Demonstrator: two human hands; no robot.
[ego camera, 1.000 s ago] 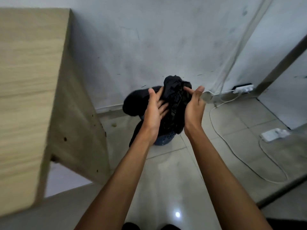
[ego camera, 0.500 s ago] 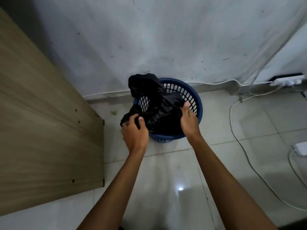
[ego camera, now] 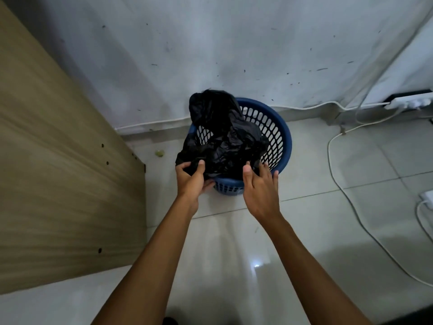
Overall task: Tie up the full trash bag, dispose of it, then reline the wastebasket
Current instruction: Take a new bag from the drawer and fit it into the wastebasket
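Note:
A blue perforated wastebasket point(ego camera: 280, 137) stands on the tiled floor against the wall. A crumpled black trash bag point(ego camera: 225, 137) lies over its left half, partly inside and partly draped over the near-left rim. My left hand point(ego camera: 191, 178) grips the bag's edge at the near-left rim, thumb on top of the plastic. My right hand point(ego camera: 260, 184) hovers at the near-right rim with fingers spread and straight, fingertips touching the bag's edge.
A wooden furniture panel point(ego camera: 58, 172) fills the left side. A white power strip point(ego camera: 408, 103) sits by the wall at right, its white cable point(ego camera: 337, 174) snaking over the floor. A white adapter point(ego camera: 427, 195) lies at the right edge. A small scrap point(ego camera: 160, 153) lies near the panel.
The bag was held up in both hands, then lowered onto the basket. My right hand has let go of the bag and spread its fingers; my left still holds the edge.

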